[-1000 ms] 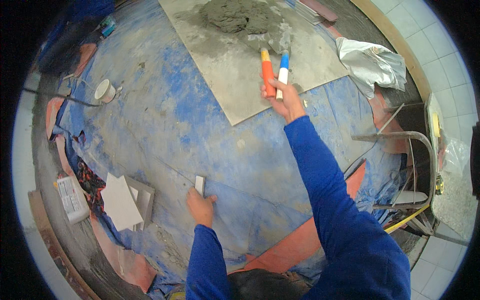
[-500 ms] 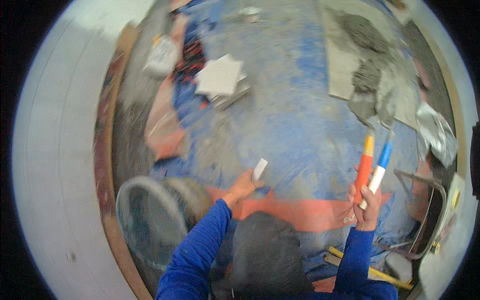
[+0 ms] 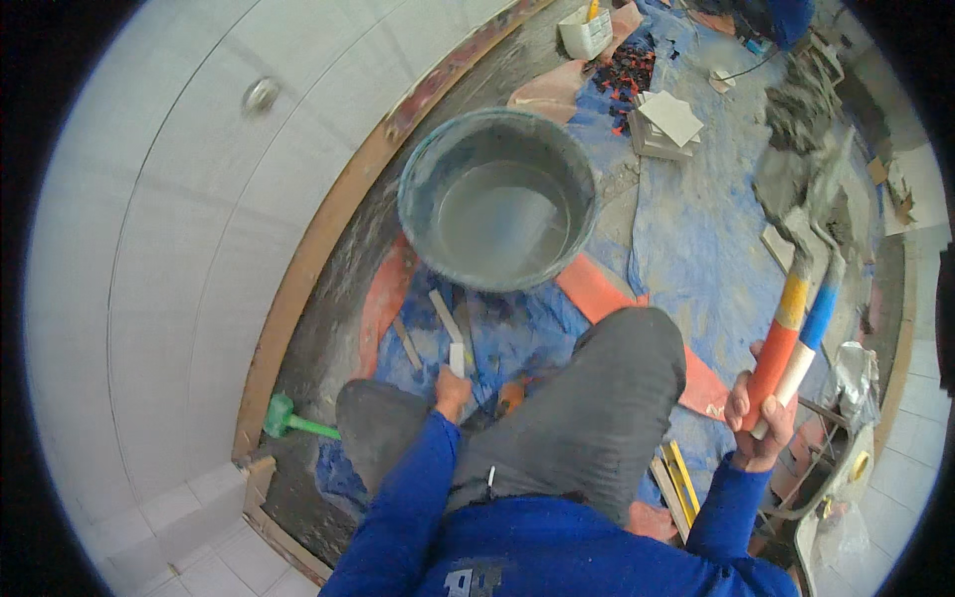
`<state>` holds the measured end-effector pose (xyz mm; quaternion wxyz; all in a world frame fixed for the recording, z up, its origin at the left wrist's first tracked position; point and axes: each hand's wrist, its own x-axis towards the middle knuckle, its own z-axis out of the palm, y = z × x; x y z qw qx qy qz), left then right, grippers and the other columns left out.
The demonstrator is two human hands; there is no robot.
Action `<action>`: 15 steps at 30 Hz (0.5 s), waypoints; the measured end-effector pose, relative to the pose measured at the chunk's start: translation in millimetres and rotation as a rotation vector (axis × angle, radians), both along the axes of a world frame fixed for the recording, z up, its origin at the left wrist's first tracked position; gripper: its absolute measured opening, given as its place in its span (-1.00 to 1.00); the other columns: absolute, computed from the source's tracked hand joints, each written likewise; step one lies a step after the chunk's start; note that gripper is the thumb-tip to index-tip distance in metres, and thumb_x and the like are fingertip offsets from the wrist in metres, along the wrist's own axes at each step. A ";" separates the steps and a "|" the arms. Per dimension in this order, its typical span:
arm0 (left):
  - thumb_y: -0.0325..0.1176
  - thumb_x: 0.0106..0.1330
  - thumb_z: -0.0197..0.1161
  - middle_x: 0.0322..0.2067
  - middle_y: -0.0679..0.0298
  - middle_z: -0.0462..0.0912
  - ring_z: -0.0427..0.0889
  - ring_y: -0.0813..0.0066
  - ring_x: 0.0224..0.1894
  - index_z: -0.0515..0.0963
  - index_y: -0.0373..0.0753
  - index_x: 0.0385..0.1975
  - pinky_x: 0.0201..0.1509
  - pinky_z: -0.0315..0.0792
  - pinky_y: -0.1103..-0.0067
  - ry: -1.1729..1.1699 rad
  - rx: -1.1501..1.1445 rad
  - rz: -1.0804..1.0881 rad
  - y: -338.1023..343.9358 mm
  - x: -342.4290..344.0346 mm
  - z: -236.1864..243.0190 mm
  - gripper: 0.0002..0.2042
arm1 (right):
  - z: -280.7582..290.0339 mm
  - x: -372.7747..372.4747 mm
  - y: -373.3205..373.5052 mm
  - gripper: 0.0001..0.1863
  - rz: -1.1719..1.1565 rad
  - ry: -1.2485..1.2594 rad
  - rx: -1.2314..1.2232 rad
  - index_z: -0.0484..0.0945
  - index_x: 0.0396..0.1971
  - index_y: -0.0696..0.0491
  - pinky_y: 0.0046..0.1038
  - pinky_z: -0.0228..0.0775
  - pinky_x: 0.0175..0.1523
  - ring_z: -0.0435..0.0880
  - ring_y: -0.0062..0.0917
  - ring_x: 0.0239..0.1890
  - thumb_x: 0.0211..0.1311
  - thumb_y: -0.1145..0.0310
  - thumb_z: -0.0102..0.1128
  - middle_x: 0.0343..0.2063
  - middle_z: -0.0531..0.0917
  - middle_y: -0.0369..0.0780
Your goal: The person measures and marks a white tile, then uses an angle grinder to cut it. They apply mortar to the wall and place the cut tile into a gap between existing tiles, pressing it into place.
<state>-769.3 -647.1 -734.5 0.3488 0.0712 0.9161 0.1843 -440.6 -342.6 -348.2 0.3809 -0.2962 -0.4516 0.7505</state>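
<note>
My right hand (image 3: 764,423) is wrapped round the handles of two trowels side by side. One trowel (image 3: 772,370) has an orange and yellow handle, the other trowel (image 3: 820,316) a white and blue one. Their blades point away from me and are coated in grey mortar. Between the fingers of my left hand (image 3: 453,394) is a small white tile strip (image 3: 457,359), low over the blue sheet near my knee. Just beyond it lie loose narrow strips (image 3: 444,313). Ahead of that hand stands a round bucket (image 3: 410,214) with cloudy grey water in it.
A stack of white tiles (image 3: 668,119) lies farther off, near a white tub (image 3: 585,35). Wet mortar (image 3: 796,114) is heaped at the far right. A green mallet (image 3: 283,415) rests by the left wall. A spirit level (image 3: 680,480) lies beside my right forearm.
My view has swung left, bringing the bucket to the middle and my legs into sight. My left hand has drawn back toward my lap with the tile strip; the trowels stay in my right.
</note>
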 end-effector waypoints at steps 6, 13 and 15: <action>-0.24 0.17 0.40 0.02 -0.17 0.66 0.64 -0.11 0.10 0.52 -0.41 0.07 0.19 0.52 0.24 -0.144 -0.124 0.121 -47.8 -17.6 6.4 -0.49 | 40.0 -47.7 -101.1 -0.23 0.068 0.031 0.013 0.33 0.10 0.15 -0.38 0.52 -0.70 0.62 -0.38 -0.66 -0.11 0.27 0.57 -0.01 0.57 0.21; -0.01 0.60 0.02 0.09 0.09 0.60 0.60 0.30 0.13 0.42 -0.40 0.25 0.26 0.42 0.43 -0.565 1.347 0.077 -37.3 16.9 277.9 -0.47 | 29.2 -114.3 -203.9 -0.31 0.604 0.167 -0.306 0.24 0.07 -0.05 -0.25 0.56 -0.43 0.70 -0.22 -0.38 0.06 0.29 0.58 -0.19 0.60 0.02; 0.01 0.61 -0.01 0.10 0.11 0.58 0.58 0.34 0.11 0.37 -0.39 0.29 0.25 0.41 0.45 -0.592 1.525 0.016 -56.1 7.8 336.2 -0.45 | 13.8 -144.5 -238.5 -0.30 0.641 0.139 -0.348 0.24 0.07 -0.06 -0.27 0.58 -0.38 0.70 -0.24 -0.36 0.07 0.27 0.58 -0.26 0.62 -0.01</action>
